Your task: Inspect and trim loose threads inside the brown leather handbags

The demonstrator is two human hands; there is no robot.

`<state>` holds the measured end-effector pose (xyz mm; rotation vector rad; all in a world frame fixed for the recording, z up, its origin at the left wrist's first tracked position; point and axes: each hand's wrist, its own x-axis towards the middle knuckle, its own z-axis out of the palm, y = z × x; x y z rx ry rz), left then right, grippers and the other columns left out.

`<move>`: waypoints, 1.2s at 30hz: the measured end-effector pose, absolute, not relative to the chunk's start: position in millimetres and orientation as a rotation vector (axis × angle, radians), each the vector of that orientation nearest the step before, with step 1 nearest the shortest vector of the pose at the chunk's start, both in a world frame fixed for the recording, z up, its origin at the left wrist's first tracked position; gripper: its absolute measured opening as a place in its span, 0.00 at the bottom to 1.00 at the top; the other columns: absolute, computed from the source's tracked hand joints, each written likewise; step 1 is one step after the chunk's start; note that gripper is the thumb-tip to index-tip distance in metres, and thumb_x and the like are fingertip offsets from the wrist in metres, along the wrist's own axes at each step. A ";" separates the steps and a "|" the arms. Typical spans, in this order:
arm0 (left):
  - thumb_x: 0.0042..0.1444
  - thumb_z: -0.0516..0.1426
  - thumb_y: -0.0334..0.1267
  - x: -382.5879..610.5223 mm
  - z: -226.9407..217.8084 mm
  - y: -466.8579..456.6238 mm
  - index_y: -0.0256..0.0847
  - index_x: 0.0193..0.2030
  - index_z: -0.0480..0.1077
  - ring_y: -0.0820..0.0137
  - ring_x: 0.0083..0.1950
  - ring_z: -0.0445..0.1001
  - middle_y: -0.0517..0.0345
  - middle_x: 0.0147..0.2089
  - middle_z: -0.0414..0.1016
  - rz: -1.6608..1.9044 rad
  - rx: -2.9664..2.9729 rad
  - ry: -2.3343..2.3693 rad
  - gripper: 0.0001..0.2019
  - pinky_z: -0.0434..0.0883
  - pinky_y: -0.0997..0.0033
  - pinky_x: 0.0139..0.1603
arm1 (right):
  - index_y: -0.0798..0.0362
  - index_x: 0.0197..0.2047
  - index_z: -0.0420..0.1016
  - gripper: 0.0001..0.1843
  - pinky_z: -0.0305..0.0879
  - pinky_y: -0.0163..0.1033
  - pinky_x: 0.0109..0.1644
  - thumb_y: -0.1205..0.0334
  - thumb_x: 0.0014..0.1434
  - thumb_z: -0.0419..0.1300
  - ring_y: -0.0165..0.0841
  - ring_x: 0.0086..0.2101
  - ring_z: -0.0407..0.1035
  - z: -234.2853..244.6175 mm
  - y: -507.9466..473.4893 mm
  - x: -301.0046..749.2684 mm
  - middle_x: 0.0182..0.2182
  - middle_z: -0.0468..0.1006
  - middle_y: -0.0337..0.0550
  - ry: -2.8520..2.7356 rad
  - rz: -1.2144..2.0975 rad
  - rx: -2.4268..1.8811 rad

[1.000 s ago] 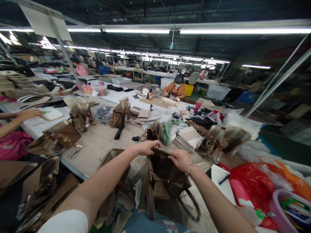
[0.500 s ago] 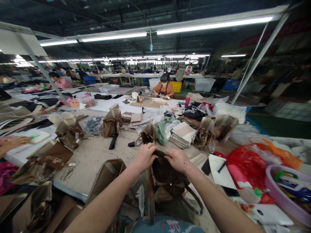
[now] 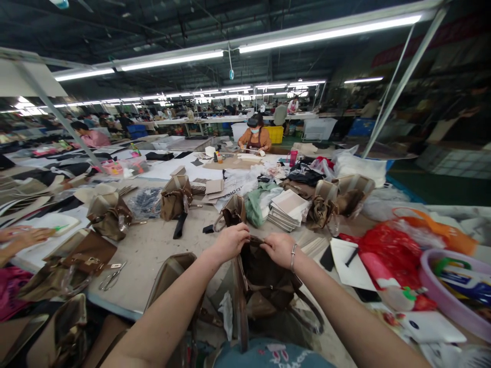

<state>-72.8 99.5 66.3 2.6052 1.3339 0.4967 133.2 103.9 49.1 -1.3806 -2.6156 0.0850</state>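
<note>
A brown handbag (image 3: pixel 264 281) stands right in front of me, its mouth facing me and its strap hanging to the right. My left hand (image 3: pixel 233 242) pinches the far rim of the bag, fingers closed over the edge. Just to the right, my right hand (image 3: pixel 279 249) grips the same rim between thumb and fingers. A short stretch of rim runs between the two hands. Another brown bag (image 3: pixel 235 208) sits directly behind my left hand. Left of my forearm stands a further open bag (image 3: pixel 172 276), partly covered by the arm.
Scissors (image 3: pixel 112 277) lie on the table at left, near more brown bags (image 3: pixel 109 214). A stack of beige panels (image 3: pixel 287 209) and red plastic bags (image 3: pixel 395 250) are to the right, with a purple basin (image 3: pixel 429 286) at the edge. A co-worker's hands (image 3: pixel 30 237) show at far left; another person (image 3: pixel 255 138) sits opposite.
The view has shifted slightly. Both hands keep their hold on the bag's rim, with little visible movement. At far left, more of the co-worker's hands has come into view.
</note>
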 end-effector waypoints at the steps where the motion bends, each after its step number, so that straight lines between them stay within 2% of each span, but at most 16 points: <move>1: 0.56 0.50 0.34 -73.0 68.1 100.5 0.42 0.35 0.72 0.71 0.43 0.71 0.57 0.43 0.72 0.448 2.594 1.306 0.09 0.66 0.74 0.45 | 0.51 0.29 0.74 0.16 0.56 0.34 0.32 0.54 0.61 0.50 0.32 0.32 0.68 49.6 104.5 133.8 0.29 0.75 0.42 -2.621 0.082 -1.375; 5: 0.54 0.52 0.36 -68.4 72.1 103.8 0.40 0.32 0.70 0.69 0.38 0.71 0.56 0.35 0.73 0.247 2.545 1.400 0.06 0.66 0.73 0.40 | 0.50 0.30 0.74 0.15 0.56 0.34 0.31 0.53 0.60 0.51 0.32 0.32 0.68 51.4 106.8 136.5 0.29 0.75 0.41 -2.639 0.066 -1.355; 10: 0.56 0.50 0.36 -55.4 65.8 101.5 0.39 0.36 0.68 0.66 0.38 0.72 0.53 0.35 0.73 0.234 2.483 1.660 0.07 0.66 0.70 0.40 | 0.51 0.30 0.74 0.16 0.56 0.35 0.31 0.53 0.60 0.51 0.33 0.32 0.69 48.2 109.3 137.6 0.30 0.76 0.42 -2.611 0.068 -1.408; 20: 0.57 0.49 0.36 -47.8 58.1 100.0 0.39 0.34 0.64 0.65 0.39 0.72 0.52 0.35 0.72 0.279 2.461 1.758 0.05 0.64 0.69 0.38 | 0.50 0.29 0.76 0.21 0.56 0.34 0.31 0.48 0.61 0.48 0.32 0.31 0.68 48.7 108.2 138.9 0.29 0.76 0.42 -2.545 0.159 -1.442; 22: 0.57 0.48 0.35 -48.5 57.2 99.2 0.39 0.33 0.64 0.65 0.38 0.72 0.52 0.34 0.72 0.315 2.463 1.756 0.05 0.64 0.69 0.38 | 0.49 0.34 0.76 0.20 0.56 0.34 0.31 0.44 0.58 0.51 0.31 0.31 0.68 49.4 109.0 140.5 0.29 0.76 0.41 -2.504 0.247 -1.417; 24: 0.57 0.48 0.35 -49.0 56.7 98.4 0.40 0.33 0.64 0.65 0.38 0.72 0.53 0.34 0.72 0.338 2.463 1.753 0.05 0.64 0.69 0.38 | 0.47 0.44 0.74 0.23 0.57 0.33 0.31 0.40 0.54 0.54 0.32 0.31 0.68 49.6 111.3 140.9 0.30 0.76 0.40 -2.462 0.312 -1.373; 27: 0.57 0.48 0.34 -48.8 55.9 97.9 0.39 0.33 0.63 0.66 0.38 0.71 0.53 0.34 0.72 0.349 2.461 1.754 0.05 0.64 0.69 0.38 | 0.45 0.52 0.69 0.26 0.57 0.33 0.32 0.42 0.52 0.58 0.32 0.31 0.69 50.8 117.0 136.6 0.30 0.77 0.37 -2.446 0.313 -1.320; 32: 0.55 0.49 0.33 -52.7 52.4 100.1 0.39 0.31 0.65 0.66 0.36 0.71 0.54 0.32 0.71 0.474 2.455 1.689 0.05 0.66 0.69 0.37 | 0.43 0.42 0.75 0.14 0.57 0.33 0.33 0.49 0.56 0.55 0.33 0.35 0.70 55.8 126.2 121.0 0.34 0.78 0.38 -2.605 0.252 -1.274; 34: 0.54 0.51 0.32 -58.8 50.1 101.3 0.39 0.30 0.66 0.67 0.36 0.71 0.55 0.32 0.72 0.574 2.416 1.581 0.04 0.67 0.69 0.38 | 0.45 0.37 0.77 0.13 0.57 0.34 0.33 0.51 0.58 0.53 0.33 0.35 0.70 56.1 128.0 116.6 0.33 0.78 0.39 -2.654 0.205 -1.310; 36: 0.52 0.53 0.30 -67.2 46.9 101.5 0.39 0.30 0.67 0.68 0.40 0.71 0.54 0.36 0.73 0.730 2.354 1.388 0.04 0.67 0.69 0.43 | 0.48 0.34 0.78 0.14 0.57 0.34 0.33 0.53 0.58 0.53 0.33 0.34 0.70 55.0 128.4 114.5 0.31 0.78 0.40 -2.667 0.159 -1.332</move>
